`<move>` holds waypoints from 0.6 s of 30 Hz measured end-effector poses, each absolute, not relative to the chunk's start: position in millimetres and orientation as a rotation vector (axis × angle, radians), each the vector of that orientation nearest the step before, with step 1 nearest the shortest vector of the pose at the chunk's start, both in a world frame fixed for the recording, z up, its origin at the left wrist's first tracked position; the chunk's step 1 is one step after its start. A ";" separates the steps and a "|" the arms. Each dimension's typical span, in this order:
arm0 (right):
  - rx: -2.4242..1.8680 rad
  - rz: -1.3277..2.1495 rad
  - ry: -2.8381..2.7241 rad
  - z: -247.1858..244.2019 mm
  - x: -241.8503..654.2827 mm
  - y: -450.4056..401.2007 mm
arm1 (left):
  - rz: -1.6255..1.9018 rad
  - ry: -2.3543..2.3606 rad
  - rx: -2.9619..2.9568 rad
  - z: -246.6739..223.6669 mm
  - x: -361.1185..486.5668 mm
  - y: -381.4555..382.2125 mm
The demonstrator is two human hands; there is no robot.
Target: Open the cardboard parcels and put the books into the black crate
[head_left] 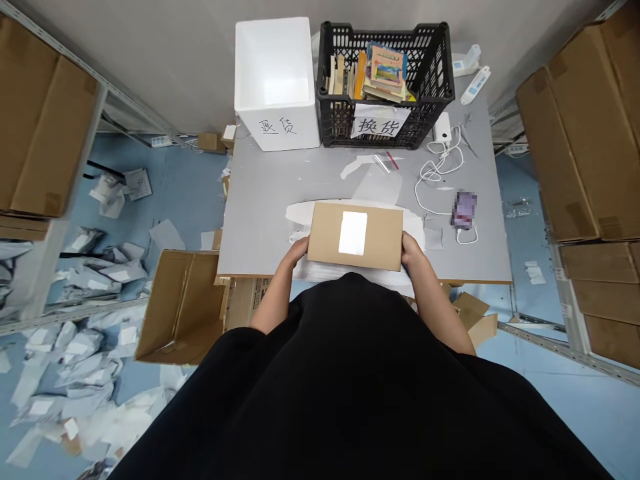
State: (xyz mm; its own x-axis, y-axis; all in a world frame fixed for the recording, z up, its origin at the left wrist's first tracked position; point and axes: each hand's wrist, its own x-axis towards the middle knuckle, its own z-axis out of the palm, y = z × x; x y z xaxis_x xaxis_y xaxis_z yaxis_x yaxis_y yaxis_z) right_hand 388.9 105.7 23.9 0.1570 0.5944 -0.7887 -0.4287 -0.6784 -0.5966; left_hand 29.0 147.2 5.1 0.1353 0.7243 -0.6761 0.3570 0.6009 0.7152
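Note:
A brown cardboard box with a white label on its top face is held level between my two hands at the front edge of the grey table. My left hand grips its left end, and my right hand grips the right end. Fingers of both hands are partly hidden by the box. White wrapping material lies flat beneath and around the box.
At the table's back stand a white bin and a black crate holding books. A phone and white cable lie right. An open carton and several grey parcels are on the left; shelves flank both sides.

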 end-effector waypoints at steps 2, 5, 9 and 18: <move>-1.605 1.636 -0.170 24.2 384.7 99.7 | 0.423 1.471 0.984 -2.8 29.8 138.2; -1.574 1.626 -0.203 21.1 382.9 82.1 | 0.531 1.454 0.952 -11.9 31.9 126.2; -1.510 1.610 -0.258 10.3 385.3 54.9 | 0.616 1.395 0.863 -18.3 33.7 118.8; -1.369 1.640 -0.316 -12.9 387.3 23.8 | 0.636 1.205 0.670 -31.9 31.1 120.9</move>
State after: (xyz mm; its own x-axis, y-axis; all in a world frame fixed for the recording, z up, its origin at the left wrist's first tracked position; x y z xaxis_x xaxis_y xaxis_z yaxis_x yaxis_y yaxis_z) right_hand 387.3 23.8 -12.9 0.0695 0.7759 -0.6270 -0.4872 -0.5221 -0.7001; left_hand 31.1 120.9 -31.9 0.2371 0.7503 -0.6172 -0.0868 0.6491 0.7557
